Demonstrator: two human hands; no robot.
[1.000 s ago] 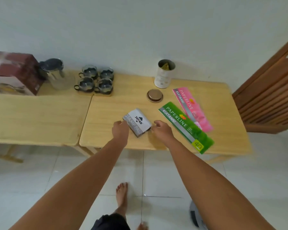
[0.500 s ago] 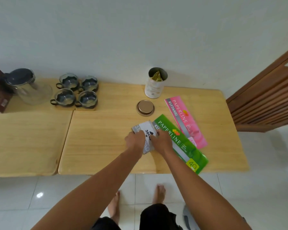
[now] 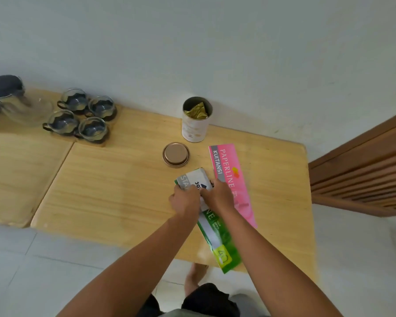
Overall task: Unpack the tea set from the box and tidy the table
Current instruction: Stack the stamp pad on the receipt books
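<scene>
A grey and white stamp pad box (image 3: 195, 180) lies on top of the green receipt book (image 3: 217, 234) near the table's front edge. My left hand (image 3: 185, 201) grips the box's near left side and my right hand (image 3: 218, 196) grips its near right side. The pink receipt book (image 3: 231, 179) lies right beside them. Several glass cups (image 3: 82, 116) stand together on wooden coasters at the back left, next to a glass teapot (image 3: 16, 104) with a dark lid. The wooden table (image 3: 114, 193) carries all of it.
An open white tin (image 3: 196, 124) with a gold packet inside stands at the back, its round lid (image 3: 176, 154) lying in front of it. A second table (image 3: 18, 175) adjoins on the left. A wooden slatted door (image 3: 364, 170) stands right. My bare foot (image 3: 193, 277) is below.
Both hands carried the stamp pad box to the right, onto the green receipt book. The green book now lies closer alongside the pink one. The camera swung right, and the brown box left the view.
</scene>
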